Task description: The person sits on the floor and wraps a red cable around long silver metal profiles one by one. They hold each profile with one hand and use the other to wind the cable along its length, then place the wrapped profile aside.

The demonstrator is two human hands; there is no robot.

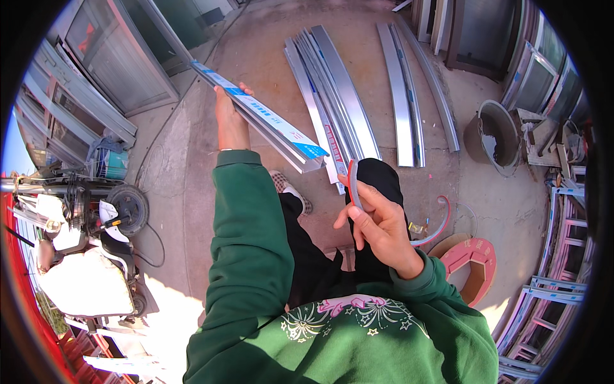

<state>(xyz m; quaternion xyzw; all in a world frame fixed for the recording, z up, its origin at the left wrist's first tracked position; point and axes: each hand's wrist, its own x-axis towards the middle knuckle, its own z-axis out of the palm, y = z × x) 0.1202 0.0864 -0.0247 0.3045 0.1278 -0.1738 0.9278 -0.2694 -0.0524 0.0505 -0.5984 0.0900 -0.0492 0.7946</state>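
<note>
Outdoors, a person's left hand [233, 121] wraps around a long metal profile [265, 121] faced in blue and white, slanting from the upper left toward the centre of the frame. Just right of centre, the right hand [378, 225] pinches a curved grey-and-red strip [354, 187] between thumb and fingers. More metal lengths [348, 89] lie on the concrete floor [252, 48] at upper centre; an angular red reel [452, 254] rests at lower right.
</note>
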